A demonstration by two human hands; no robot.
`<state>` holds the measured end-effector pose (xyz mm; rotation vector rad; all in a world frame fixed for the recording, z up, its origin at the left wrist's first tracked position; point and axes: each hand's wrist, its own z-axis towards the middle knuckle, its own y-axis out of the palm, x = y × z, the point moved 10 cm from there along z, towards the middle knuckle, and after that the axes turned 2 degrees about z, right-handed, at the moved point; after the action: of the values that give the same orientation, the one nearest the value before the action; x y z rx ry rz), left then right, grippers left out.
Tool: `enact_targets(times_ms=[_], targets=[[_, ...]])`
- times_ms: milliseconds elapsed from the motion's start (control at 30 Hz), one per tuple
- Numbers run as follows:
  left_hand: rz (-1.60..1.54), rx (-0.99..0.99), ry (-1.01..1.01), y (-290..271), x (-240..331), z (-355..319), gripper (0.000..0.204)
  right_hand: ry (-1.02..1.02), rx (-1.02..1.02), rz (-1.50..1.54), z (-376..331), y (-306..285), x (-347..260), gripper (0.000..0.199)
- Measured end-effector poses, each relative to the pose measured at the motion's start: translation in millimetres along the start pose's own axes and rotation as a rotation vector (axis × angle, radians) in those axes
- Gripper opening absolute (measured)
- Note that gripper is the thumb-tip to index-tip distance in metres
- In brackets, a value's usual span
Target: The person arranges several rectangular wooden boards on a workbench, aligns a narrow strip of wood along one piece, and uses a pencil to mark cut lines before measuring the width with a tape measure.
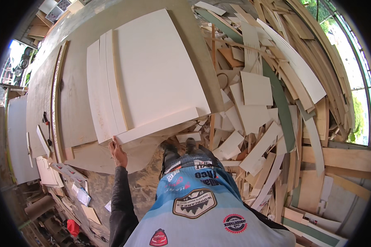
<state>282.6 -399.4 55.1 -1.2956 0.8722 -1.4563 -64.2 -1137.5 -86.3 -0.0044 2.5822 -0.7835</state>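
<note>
Head view.
Panel: one, large, white, flat on the worktop.
Strip: one, white, lying along the panel's near edge.
Left hand: at the panel's near left corner, fingertips touching the strip's left end; whether its grip is closed on the strip or only rests against it, cannot tell.
Right hand: out of view; state of grip cannot be told.
Boards: narrow, white, lengthwise along the panel's left side.
Batten: one, long, left of the panel, well apart.
Tool: one, red and black, left of the panel, past the batten.
Offcuts: heap, mostly white and brown, right of the panel.
Planks: long, stacked, farther right of the panel.
</note>
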Motion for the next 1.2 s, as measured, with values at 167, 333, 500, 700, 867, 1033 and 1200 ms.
enact_targets(times_ms=[167,333,500,700,867,1033,1200], targets=[[0.012,0.02,0.035,-6,7,-1,0.069,-0.014,0.0,0.016,-4,10,-6,0.016],[-0.058,-0.003,-0.001,-1,-1,2,0.067,-0.025,-0.015,0.043,-12,38,0,0.016],[0.002,-0.005,0.015,-3,5,3,0.066,-0.056,-0.036,0.084,-28,82,4,0.016],[-0.047,-0.001,0.0,-3,-4,-3,0.067,-0.16,-0.033,0.149,-56,134,-6,0.016],[-0.035,-0.021,0.008,-3,6,7,0.067,-0.293,0.094,0.285,-80,141,-29,0.016],[-0.019,-0.013,-0.003,-4,1,0,0.064,-0.46,0.324,0.389,-67,55,-98,0.015],[0.006,-0.052,0.019,-4,3,6,0.065,-0.627,0.236,0.696,-38,25,-236,0.02]])
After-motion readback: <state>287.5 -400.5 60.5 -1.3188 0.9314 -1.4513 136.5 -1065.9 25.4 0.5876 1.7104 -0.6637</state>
